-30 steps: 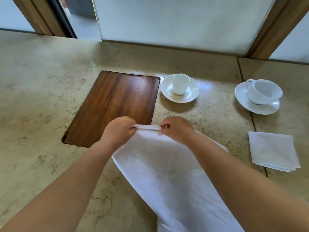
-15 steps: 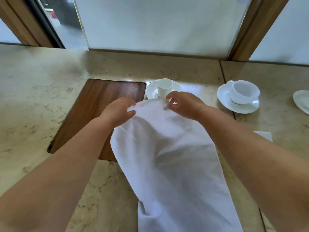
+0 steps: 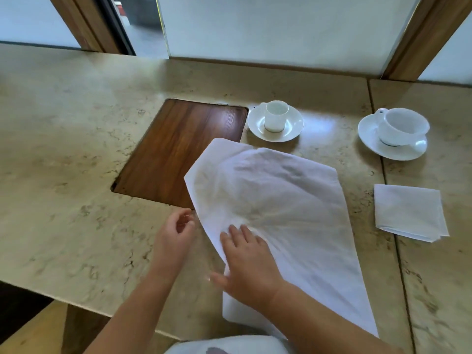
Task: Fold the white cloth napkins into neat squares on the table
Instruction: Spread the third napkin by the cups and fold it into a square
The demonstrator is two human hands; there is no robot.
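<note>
A large white cloth napkin (image 3: 281,200) lies spread and wrinkled on the marble table (image 3: 76,175), its far left corner over the wooden inlay. My right hand (image 3: 249,264) rests flat on the napkin's near left part, fingers spread. Beside the napkin's left edge my left hand (image 3: 176,236) hovers with its fingers curled and apart; I cannot tell whether it touches the cloth. A second white napkin (image 3: 411,213), folded into a square, lies to the right.
A dark wooden inlay panel (image 3: 178,149) is set into the table. Behind the napkin stand a small white cup on a saucer (image 3: 275,121) and a larger cup on a saucer (image 3: 393,134). The table's near edge (image 3: 63,300) runs at lower left.
Both hands let go of the napkin's top edge, which they had held up. The napkin now lies spread on the table, and the hands have come back toward me.
</note>
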